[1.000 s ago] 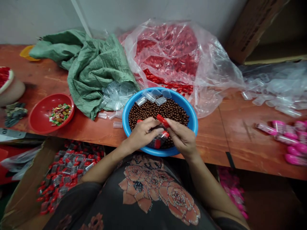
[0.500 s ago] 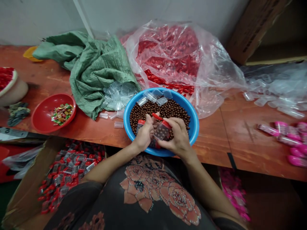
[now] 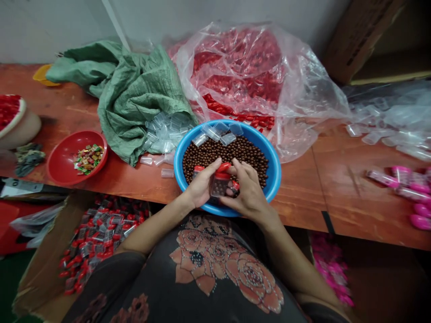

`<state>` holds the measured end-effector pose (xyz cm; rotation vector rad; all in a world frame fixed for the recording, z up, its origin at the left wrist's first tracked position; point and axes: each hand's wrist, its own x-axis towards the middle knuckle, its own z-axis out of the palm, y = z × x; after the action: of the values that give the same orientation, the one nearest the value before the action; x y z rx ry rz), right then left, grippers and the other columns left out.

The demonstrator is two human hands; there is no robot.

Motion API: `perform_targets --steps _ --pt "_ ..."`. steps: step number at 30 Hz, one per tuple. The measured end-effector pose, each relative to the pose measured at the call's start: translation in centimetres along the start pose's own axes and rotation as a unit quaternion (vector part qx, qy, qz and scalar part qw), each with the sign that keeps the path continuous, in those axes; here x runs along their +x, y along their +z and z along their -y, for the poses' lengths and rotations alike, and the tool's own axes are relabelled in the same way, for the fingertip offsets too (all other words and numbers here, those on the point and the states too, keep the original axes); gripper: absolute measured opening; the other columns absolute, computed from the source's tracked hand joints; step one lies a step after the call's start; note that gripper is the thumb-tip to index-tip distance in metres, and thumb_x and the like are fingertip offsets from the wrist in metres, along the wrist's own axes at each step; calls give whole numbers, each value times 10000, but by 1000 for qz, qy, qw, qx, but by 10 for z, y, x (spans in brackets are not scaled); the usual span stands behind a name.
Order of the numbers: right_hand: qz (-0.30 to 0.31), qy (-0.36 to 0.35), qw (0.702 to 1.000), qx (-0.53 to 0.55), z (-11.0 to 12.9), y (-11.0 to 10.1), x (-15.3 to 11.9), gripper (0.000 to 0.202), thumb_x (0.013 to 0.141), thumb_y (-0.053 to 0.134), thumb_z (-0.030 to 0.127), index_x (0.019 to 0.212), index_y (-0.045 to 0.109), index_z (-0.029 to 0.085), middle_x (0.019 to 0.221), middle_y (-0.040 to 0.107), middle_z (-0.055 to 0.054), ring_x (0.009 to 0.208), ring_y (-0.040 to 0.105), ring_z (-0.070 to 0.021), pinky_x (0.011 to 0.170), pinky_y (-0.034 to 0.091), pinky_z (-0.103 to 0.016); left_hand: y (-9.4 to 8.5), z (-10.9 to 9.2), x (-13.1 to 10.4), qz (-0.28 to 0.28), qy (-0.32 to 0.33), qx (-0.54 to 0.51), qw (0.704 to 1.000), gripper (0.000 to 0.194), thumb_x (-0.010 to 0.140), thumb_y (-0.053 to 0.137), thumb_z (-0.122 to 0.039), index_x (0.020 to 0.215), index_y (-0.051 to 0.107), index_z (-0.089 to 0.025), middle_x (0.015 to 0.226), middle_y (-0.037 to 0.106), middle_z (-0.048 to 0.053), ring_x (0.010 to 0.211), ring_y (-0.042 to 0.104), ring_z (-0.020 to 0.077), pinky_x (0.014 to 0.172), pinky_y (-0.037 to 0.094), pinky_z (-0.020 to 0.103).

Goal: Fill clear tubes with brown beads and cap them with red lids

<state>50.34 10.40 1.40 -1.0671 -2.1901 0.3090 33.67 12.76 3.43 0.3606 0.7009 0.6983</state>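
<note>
Over a blue basin [image 3: 275, 179] of small brown balls [image 3: 215, 151], my two hands are around a clear plastic container [image 3: 220, 185] with a red cap. The container stands roughly upright, with some brown balls inside. My left hand [image 3: 200, 185] is closed on its left side, thumb up by the cap. My right hand [image 3: 248, 188] curves around its right side, thumb low and fingers near the cap. Another red-capped container [image 3: 198, 169] shows beside my left thumb, and a further red cap [image 3: 235, 185] by my right fingers. Several clear tubes [image 3: 215, 133] lie on the balls.
Left stand a red bowl [image 3: 57, 158] of wrapped sweets and a white tub [image 3: 28, 125]. Behind are a green cloth [image 3: 134, 98] and a plastic bag of red pieces [image 3: 239, 67]. Pink-capped tubes [image 3: 409, 179] lie right. Below the table, a carton [image 3: 40, 264] holds filled containers.
The container has turned from tilted to nearly upright, and its raised red lid now sits down on top. My left hand has moved alongside it.
</note>
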Motion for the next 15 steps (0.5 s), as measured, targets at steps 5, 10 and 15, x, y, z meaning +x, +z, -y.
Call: perform_targets --steps 5,10,15 --pt "3 49 998 29 -2 1 4 1170 774 712 294 1598 -117 255 1310 603 -104 1211 516 -321 1039 411 -563 3 -7 8 -19 -17 -4 1000 485 1002 360 -446 1059 695 -100 658 686 73 525 642 150 566 538 275" --pt "-41 57 998 -7 0 -3 13 1161 799 718 289 1597 -125 261 1293 634 -90 1170 539 -311 1033 400 -545 13 -11 13 -4 8 25 1000 635 1021 249 -553 1123 676 -95 683 698 89 522 648 144 523 521 247" --pt "-54 4 998 -39 11 -19 26 1137 819 726 275 1599 -101 292 1390 589 -90 1248 508 -309 1091 375 -556 22 -13 5 -20 81 71 994 762 980 236 -673 1177 682 -87 665 696 92 570 666 153 526 512 233"
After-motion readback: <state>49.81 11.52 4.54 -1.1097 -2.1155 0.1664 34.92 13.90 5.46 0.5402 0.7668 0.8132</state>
